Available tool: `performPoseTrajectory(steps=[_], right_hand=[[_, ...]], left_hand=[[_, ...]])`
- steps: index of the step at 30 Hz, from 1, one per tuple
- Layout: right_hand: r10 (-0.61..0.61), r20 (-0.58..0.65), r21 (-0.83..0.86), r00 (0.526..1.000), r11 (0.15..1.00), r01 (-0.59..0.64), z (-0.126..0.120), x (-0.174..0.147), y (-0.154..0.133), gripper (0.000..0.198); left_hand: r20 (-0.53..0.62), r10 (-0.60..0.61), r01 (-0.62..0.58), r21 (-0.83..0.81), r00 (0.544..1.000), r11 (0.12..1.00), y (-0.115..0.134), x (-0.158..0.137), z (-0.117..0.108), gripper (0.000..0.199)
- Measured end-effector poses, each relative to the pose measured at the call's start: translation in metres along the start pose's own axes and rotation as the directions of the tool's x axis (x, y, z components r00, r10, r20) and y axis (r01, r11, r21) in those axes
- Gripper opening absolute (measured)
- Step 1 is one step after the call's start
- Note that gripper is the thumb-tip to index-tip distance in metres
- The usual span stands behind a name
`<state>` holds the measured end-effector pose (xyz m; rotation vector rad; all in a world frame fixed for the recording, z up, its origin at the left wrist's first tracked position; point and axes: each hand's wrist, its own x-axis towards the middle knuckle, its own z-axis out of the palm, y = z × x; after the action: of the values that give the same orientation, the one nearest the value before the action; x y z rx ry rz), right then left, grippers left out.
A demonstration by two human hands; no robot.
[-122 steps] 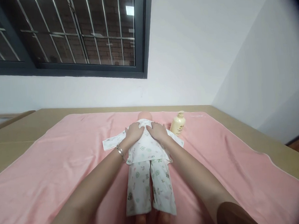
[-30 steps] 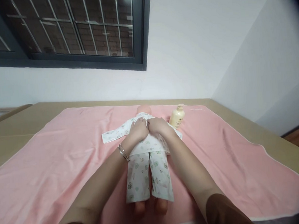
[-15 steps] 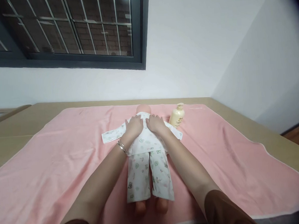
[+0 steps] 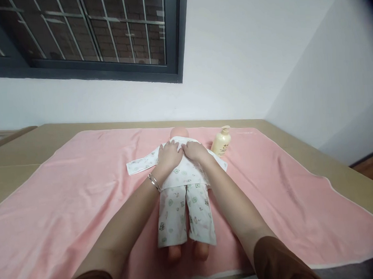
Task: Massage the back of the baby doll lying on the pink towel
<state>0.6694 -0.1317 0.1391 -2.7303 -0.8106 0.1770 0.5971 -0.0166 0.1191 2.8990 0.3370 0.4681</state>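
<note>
Cloth (image 4: 70, 209), pink, spreads across the bench (image 4: 14, 171). Left hand (image 4: 170, 156), fingers slightly parted and gripping nothing, lies on the upper body of the doll (image 4: 183, 186), stretched out mid-cloth. Right hand (image 4: 196, 151) rests opposite, its fingers too hidden to tell how far they bend or whether they pinch fabric. Both should press lightly and evenly, keeping the shirt (image 4: 186, 171) smooth. Rightmost stands a pump bottle (image 4: 221, 143).

Tan tabletop (image 4: 26, 153), pink cloth (image 4: 97, 187) spread over it, clothed doll (image 4: 183, 177) lying on the cloth beneath left hand (image 4: 170, 156) and right hand (image 4: 196, 151), pump bottle (image 4: 221, 143) just right of the latter.
</note>
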Motion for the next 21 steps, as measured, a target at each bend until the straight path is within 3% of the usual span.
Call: performPoseTrajectory(steps=[4, 10, 16, 21], right_hand=[[0.094, -0.053, 0.146, 0.994, 0.986, -0.086, 0.018, 0.019, 0.019, 0.068], [0.08, -0.036, 0.141, 0.996, 0.987, -0.074, 0.021, 0.022, 0.026, 0.072], [-0.047, -0.037, 0.012, 0.998, 0.999, 0.048, 0.017, 0.016, 0.02, 0.062], [-0.16, 0.074, -0.127, 0.984, 0.977, 0.169, -0.004, -0.014, -0.002, 0.055]], left_hand=[[0.125, -0.167, 0.184, -0.14, 0.978, 0.973, -0.02, 0.012, 0.013, 0.073], [0.165, -0.23, 0.259, -0.179, 0.959, 0.949, -0.029, 0.016, 0.014, 0.072], [0.097, -0.044, 0.054, -0.098, 0.994, 0.994, -0.011, 0.011, 0.009, 0.055], [0.127, 0.141, -0.132, -0.072, 0.982, 0.989, 0.006, 0.001, -0.013, 0.047]])
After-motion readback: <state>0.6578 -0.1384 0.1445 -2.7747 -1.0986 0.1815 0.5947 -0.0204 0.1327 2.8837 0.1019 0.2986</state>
